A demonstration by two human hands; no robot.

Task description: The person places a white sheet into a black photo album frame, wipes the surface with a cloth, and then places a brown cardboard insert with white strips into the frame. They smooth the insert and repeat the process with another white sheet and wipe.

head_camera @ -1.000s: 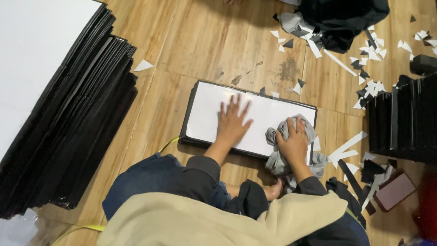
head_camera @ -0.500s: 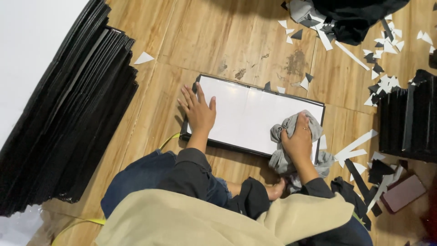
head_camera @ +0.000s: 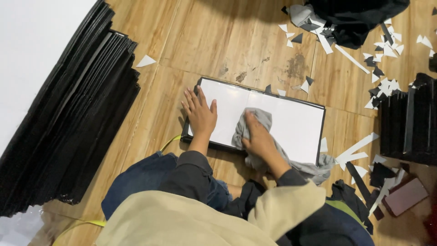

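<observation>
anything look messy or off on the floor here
Yes. White and black offcuts lie scattered over the wooden floor at upper right, and a dark stain marks one plank. The black-framed white board under the left hand and the right hand with its grey cloth looks intact.

Your left hand [head_camera: 200, 114] is flat, palm down, fingers [head_camera: 190, 101] spread and pointing away from you, thumb splayed toward the right hand. Wrist straight, forearm running back toward your body in a dark sleeve. Your right hand [head_camera: 258, 136] is palm down, fingers [head_camera: 248, 119] curled and bunched, pressing down, knuckles up. Right wrist angled inward, forearm coming from a dark cuff. Hands near each other, not touching.
</observation>
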